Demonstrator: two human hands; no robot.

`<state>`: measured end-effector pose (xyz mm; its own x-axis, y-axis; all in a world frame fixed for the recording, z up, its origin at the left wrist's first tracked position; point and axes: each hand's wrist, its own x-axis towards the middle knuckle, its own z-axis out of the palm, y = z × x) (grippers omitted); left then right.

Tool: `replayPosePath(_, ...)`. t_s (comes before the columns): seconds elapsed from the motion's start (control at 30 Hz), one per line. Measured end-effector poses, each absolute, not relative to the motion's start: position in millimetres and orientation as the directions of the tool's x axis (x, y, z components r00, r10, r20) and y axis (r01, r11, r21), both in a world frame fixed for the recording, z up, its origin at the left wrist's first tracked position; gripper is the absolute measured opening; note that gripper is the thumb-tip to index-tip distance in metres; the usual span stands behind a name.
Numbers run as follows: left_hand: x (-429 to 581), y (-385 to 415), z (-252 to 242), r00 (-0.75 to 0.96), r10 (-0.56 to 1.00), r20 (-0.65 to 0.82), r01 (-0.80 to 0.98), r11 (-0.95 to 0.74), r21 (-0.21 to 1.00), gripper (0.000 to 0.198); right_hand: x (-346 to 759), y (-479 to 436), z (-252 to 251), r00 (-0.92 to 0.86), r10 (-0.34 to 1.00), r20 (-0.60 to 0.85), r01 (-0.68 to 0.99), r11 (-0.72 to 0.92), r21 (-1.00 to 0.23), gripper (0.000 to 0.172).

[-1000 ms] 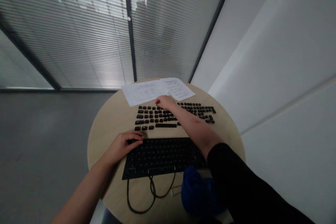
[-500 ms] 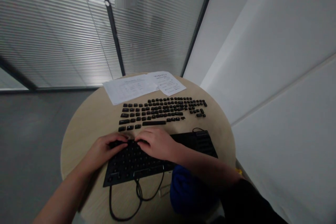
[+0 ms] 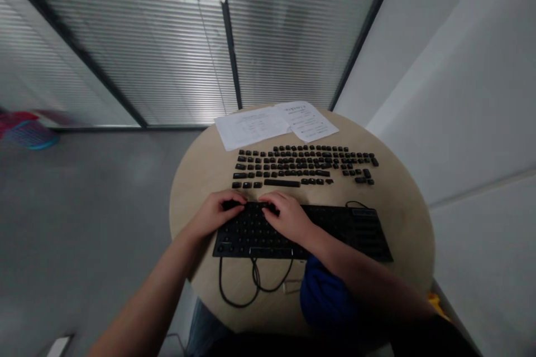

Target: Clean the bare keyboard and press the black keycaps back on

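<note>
- The stripped keyboard base (image 3: 301,228) lies flat near the front of the round counter (image 3: 192,178), long axis running left to right.
- The left hand (image 3: 215,213) rests curled on its top-left corner.
- The right hand (image 3: 288,217) presses just beside it, fingers bent; what sits under the fingertips is too dark to tell.
- Loose keycaps (image 3: 301,164) lie in rows behind the base, papers (image 3: 272,122) beyond.

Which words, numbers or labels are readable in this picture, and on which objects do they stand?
Nothing can be read.
Two white printed paper sheets: lines of print, too small and blurred.
Loose black keycaps laid in rows: legends not legible.
Black keyboard base with cable: no readable marking.
Round beige wooden table, blue cloth: no text visible.
</note>
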<state>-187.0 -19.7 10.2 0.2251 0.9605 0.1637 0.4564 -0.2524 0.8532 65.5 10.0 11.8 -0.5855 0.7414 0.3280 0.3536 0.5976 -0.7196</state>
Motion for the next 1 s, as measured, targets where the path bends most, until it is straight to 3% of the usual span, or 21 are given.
replayPosePath(0.47, -190, -22, 6, 0.242, 0.962, 0.129, 0.420, -0.223, 0.879, 0.026, 36, 11, 19, -0.617, 0.749, 0.242, 0.415, 0.571, -0.709, 0.030)
replayPosePath(0.8, -191, -21, 2, 0.243, 0.958, 0.153, 0.417, -0.246, 0.875, 0.020, 31, 11, 14, -0.555, 0.805, 0.210, 0.435, 0.496, -0.751, 0.045)
replayPosePath(1.0, -191, -20, 3, 0.265, 0.948, 0.175, 0.396, -0.272, 0.877, 0.019, 30, 13, 21, -0.615, 0.762, 0.203, 0.479, 0.566, -0.671, 0.026)
